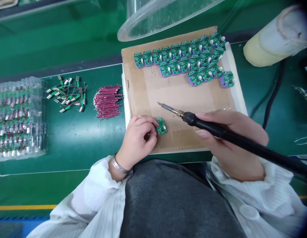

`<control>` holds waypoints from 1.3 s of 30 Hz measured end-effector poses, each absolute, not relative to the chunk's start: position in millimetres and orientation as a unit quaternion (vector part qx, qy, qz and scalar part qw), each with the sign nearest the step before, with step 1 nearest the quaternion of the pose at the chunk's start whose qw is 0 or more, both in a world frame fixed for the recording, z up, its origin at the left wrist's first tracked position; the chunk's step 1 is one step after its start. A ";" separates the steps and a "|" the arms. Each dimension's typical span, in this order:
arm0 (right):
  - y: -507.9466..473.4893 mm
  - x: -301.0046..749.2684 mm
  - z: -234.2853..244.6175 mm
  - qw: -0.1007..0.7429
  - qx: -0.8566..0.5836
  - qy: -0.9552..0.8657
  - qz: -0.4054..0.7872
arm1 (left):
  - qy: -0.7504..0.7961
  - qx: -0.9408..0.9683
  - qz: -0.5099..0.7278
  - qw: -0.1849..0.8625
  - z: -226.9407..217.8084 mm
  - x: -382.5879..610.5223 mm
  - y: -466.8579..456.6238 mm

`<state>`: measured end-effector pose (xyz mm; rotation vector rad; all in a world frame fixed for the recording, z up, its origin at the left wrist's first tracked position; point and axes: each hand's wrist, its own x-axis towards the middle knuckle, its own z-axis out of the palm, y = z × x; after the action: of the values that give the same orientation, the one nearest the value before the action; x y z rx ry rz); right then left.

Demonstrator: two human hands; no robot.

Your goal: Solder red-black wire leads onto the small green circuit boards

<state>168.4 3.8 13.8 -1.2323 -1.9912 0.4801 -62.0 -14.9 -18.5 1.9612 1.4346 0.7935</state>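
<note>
My right hand (232,138) is closed around the black handle of a soldering iron (190,119). The iron's tip points up and left, above the cardboard and apart from the boards. My left hand (139,134) rests at the near left of the cardboard with its fingers curled into a pinch. Its fingertips touch the left edge of a small green circuit board (161,126) with a white connector. A thin strand seems to show between thumb and fingers, but I cannot make it out.
Several similar boards (185,49) stand in rows on the cardboard sheet (168,96). To the left lie a bundle of dark red wires (108,101), small metal parts with leads (69,94) and stacked clear trays (19,119). A clear hood (153,19) and a pale cylinder (274,36) stand behind.
</note>
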 end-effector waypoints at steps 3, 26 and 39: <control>3.1 171.2 21.8 0.363 -0.472 -0.781 0.189 | 0.536 0.733 0.300 0.291 -19.1 -62.1 -13.6; 10.7 162.7 17.9 0.330 -0.360 -0.838 0.242 | 0.538 0.719 0.321 0.301 -20.9 -60.4 -10.9; 8.0 163.3 12.0 0.366 -0.346 -0.829 0.241 | 0.543 0.715 0.317 0.306 -19.7 -60.6 -11.3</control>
<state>163.3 8.0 12.0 -0.8900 -2.1322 0.6197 -60.6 -11.3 -19.7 1.8929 1.4369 0.8394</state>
